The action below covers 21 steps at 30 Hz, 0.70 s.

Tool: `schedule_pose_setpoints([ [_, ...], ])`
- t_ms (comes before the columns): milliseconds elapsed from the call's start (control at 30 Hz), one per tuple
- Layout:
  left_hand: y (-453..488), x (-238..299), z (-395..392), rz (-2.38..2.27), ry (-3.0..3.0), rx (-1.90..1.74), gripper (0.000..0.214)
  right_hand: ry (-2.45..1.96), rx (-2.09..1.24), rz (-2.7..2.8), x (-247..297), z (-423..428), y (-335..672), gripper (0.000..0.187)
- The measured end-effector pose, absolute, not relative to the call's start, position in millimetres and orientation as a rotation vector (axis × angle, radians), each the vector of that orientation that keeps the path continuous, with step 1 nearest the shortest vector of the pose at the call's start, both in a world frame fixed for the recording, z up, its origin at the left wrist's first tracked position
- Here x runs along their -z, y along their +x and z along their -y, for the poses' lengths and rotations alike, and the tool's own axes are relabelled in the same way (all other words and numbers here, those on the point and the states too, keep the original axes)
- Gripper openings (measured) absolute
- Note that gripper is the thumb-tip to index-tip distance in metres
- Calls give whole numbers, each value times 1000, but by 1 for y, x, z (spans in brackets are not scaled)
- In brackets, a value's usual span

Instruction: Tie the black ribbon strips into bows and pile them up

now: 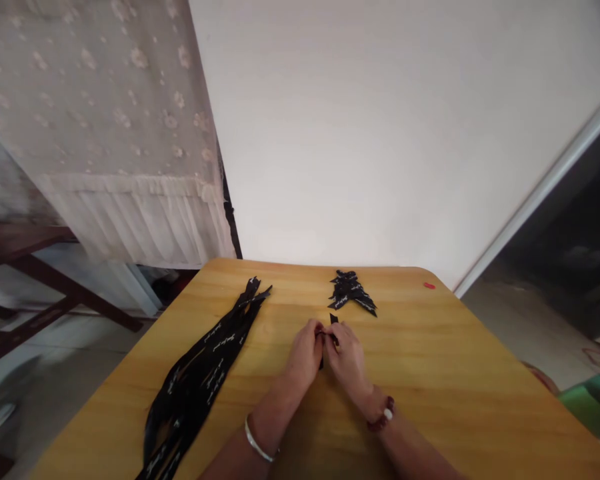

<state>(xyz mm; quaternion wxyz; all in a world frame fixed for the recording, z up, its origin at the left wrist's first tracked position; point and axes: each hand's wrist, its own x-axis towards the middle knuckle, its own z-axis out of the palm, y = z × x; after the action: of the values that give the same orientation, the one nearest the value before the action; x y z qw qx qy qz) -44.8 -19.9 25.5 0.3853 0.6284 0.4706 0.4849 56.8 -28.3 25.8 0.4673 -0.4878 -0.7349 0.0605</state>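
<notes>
My left hand [304,353] and my right hand [347,360] meet near the middle of the wooden table [430,380], pinching a short black ribbon strip [333,321] between their fingertips. Much of the strip is hidden by my fingers. To the left lies a bundle of long black ribbons [200,380] with white script printed on them. Beyond my hands sits a small heap of short black printed ribbon pieces [351,293]. A silver bangle [258,441] circles my left wrist, and a dark beaded bracelet [383,415] circles my right.
A small red item [429,285] lies near the table's far right corner. A white wall [380,133] rises behind the table, with a lace curtain [120,147] to its left. A dark wooden frame [30,267] stands left of the table, and a green object [593,400] sits low on the right.
</notes>
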Motion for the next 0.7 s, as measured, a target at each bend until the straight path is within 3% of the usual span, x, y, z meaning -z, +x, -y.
schedule_pose_setpoints([
  [533,-35,-12,13,-1135,1145,-1359,5,-1085,126,2001,-26,32,60,24],
  [700,-37,-22,19,-1051,1006,-1218,10,-1057,107,2025,-26,32,63,22],
])
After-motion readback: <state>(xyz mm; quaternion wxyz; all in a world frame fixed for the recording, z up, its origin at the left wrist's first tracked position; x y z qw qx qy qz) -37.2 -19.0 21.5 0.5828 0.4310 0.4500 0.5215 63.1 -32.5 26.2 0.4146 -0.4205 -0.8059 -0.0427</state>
